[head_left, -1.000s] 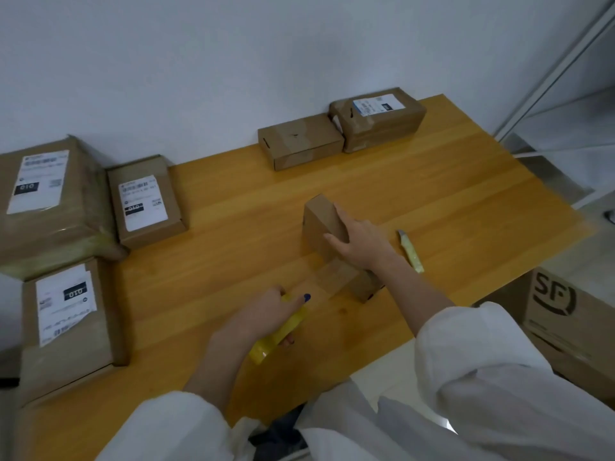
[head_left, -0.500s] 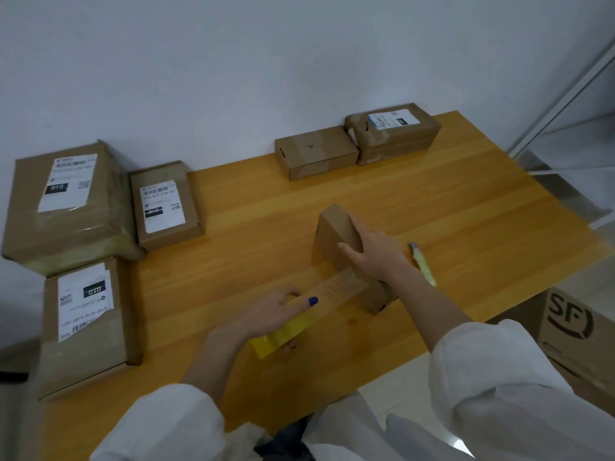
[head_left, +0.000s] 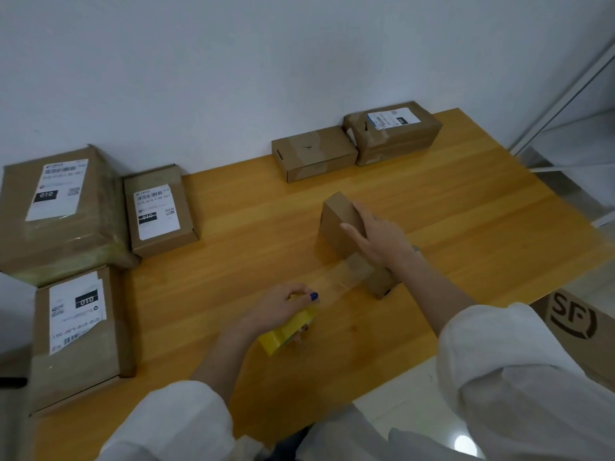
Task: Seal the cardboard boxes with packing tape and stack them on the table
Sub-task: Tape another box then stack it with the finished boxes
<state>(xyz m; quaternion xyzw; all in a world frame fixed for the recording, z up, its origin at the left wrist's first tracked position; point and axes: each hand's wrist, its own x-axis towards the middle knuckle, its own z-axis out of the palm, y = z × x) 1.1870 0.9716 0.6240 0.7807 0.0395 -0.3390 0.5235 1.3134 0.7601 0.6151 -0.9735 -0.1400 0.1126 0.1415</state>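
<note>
right hand (head_left: 382, 239) lies flat with straight fingers on the small cardboard box (head_left: 346, 224). left hand (head_left: 279, 309) grips the yellow tape roll (head_left: 286, 332), clear tape strip (head_left: 336, 282) reaching the box.

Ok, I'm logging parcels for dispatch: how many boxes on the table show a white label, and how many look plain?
Labelled boxes: 4
Plain boxes: 2
Total: 6
</note>
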